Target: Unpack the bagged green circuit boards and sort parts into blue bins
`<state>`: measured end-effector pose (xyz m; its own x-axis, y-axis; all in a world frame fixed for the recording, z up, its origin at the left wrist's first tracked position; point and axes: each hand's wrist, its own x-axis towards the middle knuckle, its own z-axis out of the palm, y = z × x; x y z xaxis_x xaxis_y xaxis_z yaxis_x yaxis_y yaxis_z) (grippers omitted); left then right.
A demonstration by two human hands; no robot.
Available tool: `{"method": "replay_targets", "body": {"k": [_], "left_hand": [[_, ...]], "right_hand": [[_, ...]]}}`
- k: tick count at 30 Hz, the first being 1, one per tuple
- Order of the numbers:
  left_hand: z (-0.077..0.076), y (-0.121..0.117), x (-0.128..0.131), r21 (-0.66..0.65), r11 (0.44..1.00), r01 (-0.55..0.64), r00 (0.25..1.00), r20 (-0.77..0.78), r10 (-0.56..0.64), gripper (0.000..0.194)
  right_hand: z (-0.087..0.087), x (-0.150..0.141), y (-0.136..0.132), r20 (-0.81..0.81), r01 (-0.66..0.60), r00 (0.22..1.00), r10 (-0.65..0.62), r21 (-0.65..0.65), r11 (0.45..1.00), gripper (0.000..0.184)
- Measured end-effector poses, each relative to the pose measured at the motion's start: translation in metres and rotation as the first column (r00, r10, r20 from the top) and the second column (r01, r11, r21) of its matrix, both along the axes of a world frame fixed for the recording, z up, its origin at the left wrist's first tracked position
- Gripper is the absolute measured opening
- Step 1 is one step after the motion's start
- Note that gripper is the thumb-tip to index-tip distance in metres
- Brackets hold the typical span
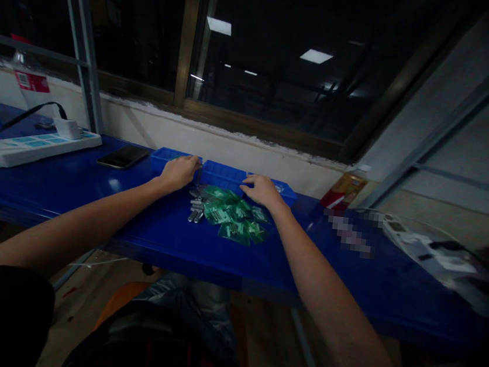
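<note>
My left hand is at the left blue bin, its fingers closed in a pinch. Whatever it holds, if anything, is too small and dark to make out. My right hand is over the front edge between the middle blue bin and the right blue bin. Its thumb and fingertips are a little apart, with nothing visible between them. In front of the bins lies a pile of small green transparent packets. Several small silver metal pieces are beside it on the left.
The blue table runs along a windowed wall. Leftward lie a dark phone, a white power strip with a plug, and a bottle. A red-and-yellow drink container and a white device are on the right.
</note>
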<state>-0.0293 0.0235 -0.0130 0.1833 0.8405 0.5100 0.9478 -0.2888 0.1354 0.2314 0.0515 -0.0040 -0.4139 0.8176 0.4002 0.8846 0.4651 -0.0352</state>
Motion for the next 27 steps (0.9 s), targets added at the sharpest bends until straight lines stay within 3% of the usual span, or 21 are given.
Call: {"method": "replay_targets", "body": {"k": [4,10,18,27], "left_hand": [[-0.002,0.010,0.002,0.111,0.982,0.151,0.988,-0.051,-0.147,0.028],[-0.003,0.024,-0.005,0.007,0.971,0.240,0.969,-0.061,-0.239,0.029],[-0.001,0.019,-0.007,0.009,0.958,0.287,0.957,0.051,-0.287,0.028],[-0.005,0.012,-0.003,0.018,0.957,0.288,0.958,-0.006,-0.288,0.028]], "right_hand": [[-0.002,0.000,0.002,-0.025,-0.015,1.000,0.015,0.019,1.000,0.026],[0.000,-0.001,0.001,-0.024,-0.012,1.000,0.012,0.024,1.000,0.025],[0.005,-0.005,-0.006,-0.012,0.012,1.000,-0.012,-0.016,1.000,0.023],[-0.004,-0.006,-0.008,-0.007,-0.022,1.000,0.022,0.022,1.000,0.030]]}}
